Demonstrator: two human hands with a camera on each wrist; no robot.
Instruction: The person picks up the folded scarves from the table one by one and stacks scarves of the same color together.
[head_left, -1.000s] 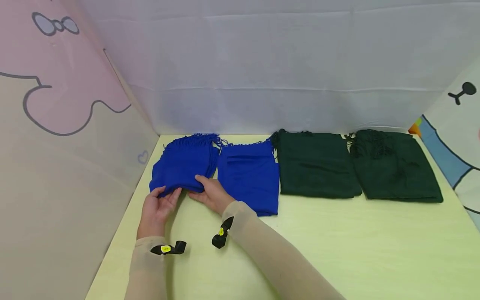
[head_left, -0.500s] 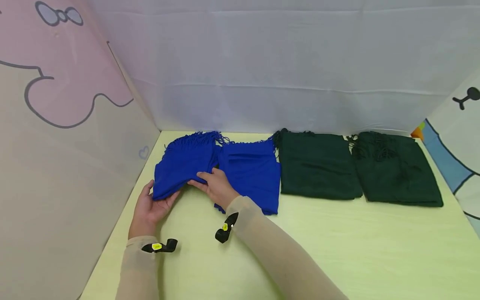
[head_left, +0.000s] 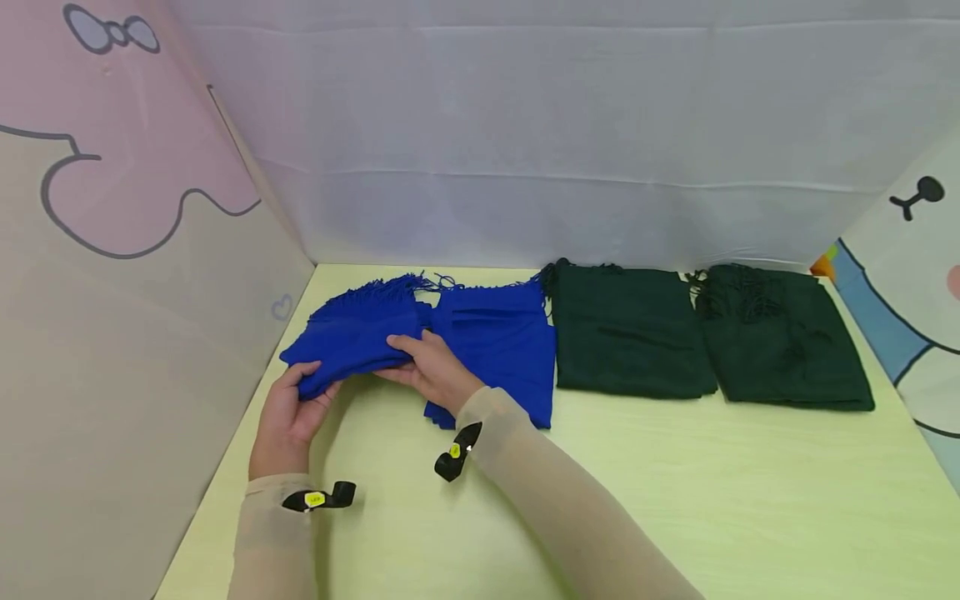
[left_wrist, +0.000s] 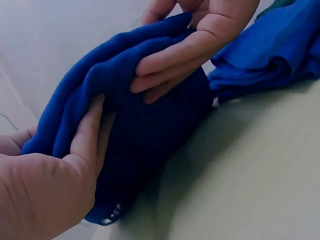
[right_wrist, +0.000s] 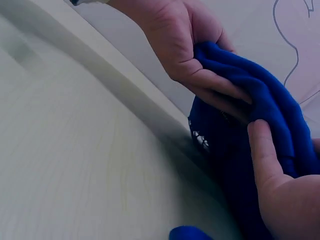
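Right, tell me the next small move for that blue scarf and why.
Probably lift it a little further off the table and clear of the second blue scarf. Both hands, left hand and right hand, already grip the blue scarf, its near edge is raised, and its fringe lies beside the neighbour.

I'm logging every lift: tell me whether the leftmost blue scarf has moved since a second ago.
Yes. The leftmost blue scarf, held by both hands, has had its near edge lifted off the table and shifted left, away from the flat blue scarf.
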